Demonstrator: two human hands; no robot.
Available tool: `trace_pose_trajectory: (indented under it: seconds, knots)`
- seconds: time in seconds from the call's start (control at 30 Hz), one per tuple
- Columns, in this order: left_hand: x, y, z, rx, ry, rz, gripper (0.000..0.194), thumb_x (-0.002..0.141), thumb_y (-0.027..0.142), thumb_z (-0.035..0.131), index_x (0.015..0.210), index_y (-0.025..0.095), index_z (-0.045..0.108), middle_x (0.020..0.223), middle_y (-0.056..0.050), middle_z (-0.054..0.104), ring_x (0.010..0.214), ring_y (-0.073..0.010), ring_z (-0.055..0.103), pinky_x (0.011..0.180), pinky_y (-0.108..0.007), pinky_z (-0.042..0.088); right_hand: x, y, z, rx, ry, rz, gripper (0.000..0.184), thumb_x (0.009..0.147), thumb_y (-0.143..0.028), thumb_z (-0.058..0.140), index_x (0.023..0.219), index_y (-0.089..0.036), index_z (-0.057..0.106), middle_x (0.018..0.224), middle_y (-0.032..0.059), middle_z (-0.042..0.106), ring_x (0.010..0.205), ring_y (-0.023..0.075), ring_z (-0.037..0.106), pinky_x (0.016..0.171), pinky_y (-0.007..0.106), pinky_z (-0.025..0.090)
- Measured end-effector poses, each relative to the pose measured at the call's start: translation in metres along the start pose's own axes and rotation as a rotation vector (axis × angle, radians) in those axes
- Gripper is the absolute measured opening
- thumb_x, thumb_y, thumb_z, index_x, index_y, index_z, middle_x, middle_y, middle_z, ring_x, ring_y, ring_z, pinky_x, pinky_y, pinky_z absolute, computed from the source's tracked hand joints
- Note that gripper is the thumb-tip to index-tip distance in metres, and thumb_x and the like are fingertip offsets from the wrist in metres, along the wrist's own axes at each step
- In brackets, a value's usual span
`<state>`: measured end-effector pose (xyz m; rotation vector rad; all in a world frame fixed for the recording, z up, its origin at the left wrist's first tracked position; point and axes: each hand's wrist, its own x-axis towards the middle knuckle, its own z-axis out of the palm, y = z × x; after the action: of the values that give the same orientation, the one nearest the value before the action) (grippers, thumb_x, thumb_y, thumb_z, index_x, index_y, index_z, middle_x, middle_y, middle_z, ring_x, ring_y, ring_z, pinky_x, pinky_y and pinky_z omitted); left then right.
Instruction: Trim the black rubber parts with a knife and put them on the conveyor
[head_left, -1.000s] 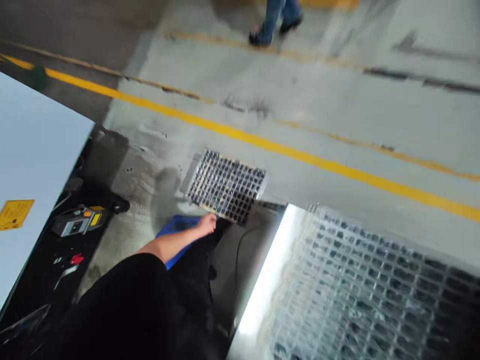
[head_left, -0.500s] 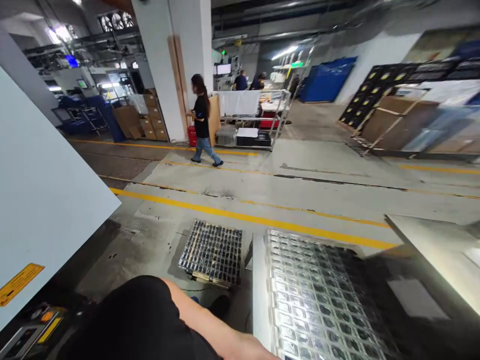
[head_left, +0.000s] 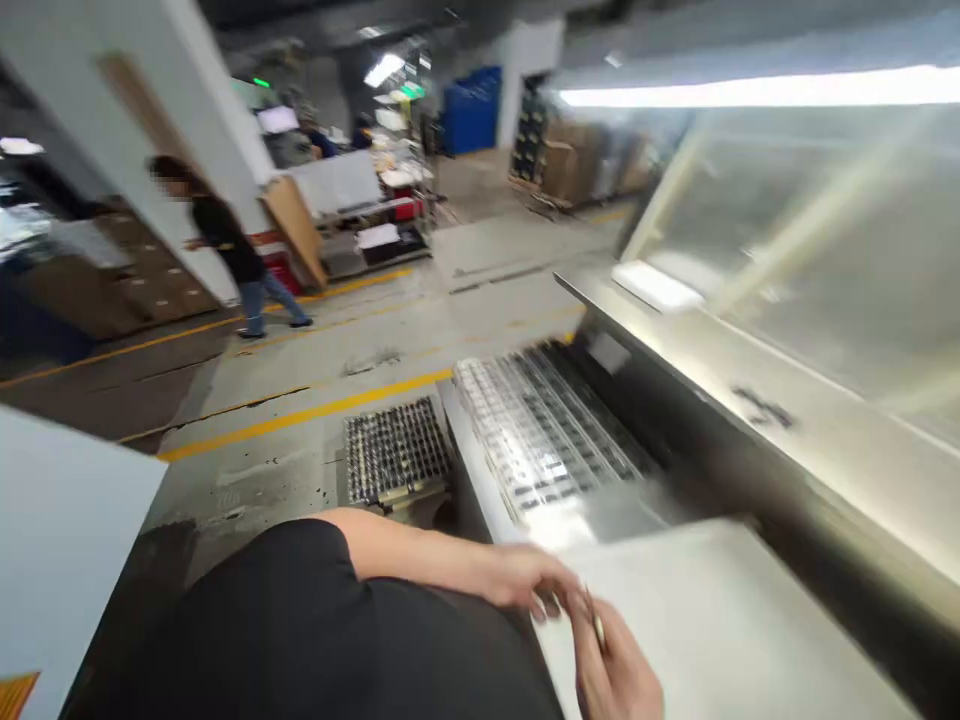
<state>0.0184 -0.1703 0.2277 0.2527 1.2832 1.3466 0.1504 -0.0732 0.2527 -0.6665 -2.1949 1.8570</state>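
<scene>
My left hand (head_left: 529,580) has its fingers curled, and the fingertips meet those of my right hand (head_left: 616,660) over a white worktop (head_left: 720,600). A small, thin, pale piece (head_left: 598,625) shows at the fingers of my right hand, which are closed. Motion blur keeps me from telling what it is, or whether the left fingers grip it too. Just beyond the hands lies a clear plastic tray (head_left: 517,430) with rows of pockets holding small dark parts.
A second stack of pocketed trays (head_left: 394,450) stands lower, left of the worktop. A lit metal ledge (head_left: 720,370) runs along the right, with small dark pieces (head_left: 763,408) on it. A white panel (head_left: 67,520) is at left. A person (head_left: 232,245) walks beyond the yellow line.
My view has swung right and down toward the worktop. Both hands now show, together above it; before, only my left forearm was visible. The walking person appears farther left.
</scene>
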Motion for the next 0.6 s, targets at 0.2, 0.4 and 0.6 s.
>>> trace_pose_trajectory:
  seconds: [0.2, 0.4, 0.6]
  knots:
    - [-0.024, 0.014, -0.006, 0.02, -0.102, -0.067, 0.039, 0.079, 0.06, 0.084, 0.087, 0.022, 0.078, 0.087, -0.009, 0.069, 0.056, -0.0103, 0.039, 0.048, -0.024, 0.02, -0.03, -0.02, 0.005, 0.06, 0.308, 0.067, 0.049, 0.096, -0.072, 0.071, 0.079, -0.026, 0.078, 0.081, 0.0096, 0.068, 0.079, 0.0299, 0.062, 0.078, 0.044, 0.051]
    - [-0.009, 0.052, -0.031, 0.131, -0.345, -0.074, 0.047, 0.084, 0.053, 0.09, 0.118, 0.022, 0.082, 0.088, -0.004, 0.072, 0.057, -0.0074, 0.039, 0.05, -0.024, 0.021, -0.028, -0.016, 0.019, 0.27, 0.498, 0.211, 0.053, 0.085, -0.073, 0.087, 0.079, -0.02, 0.079, 0.072, 0.0042, 0.061, 0.07, 0.0187, 0.049, 0.064, 0.032, 0.039]
    - [0.004, 0.065, -0.064, 0.309, -0.547, 0.061, 0.043, 0.088, 0.045, 0.091, 0.124, 0.023, 0.087, 0.087, -0.005, 0.075, 0.075, -0.0135, 0.061, 0.068, -0.026, 0.046, -0.014, -0.022, 0.045, 0.509, 0.499, 0.278, 0.059, 0.079, -0.072, 0.093, 0.074, -0.018, 0.068, 0.062, -0.0023, 0.049, 0.057, 0.0111, 0.034, 0.053, 0.027, 0.024]
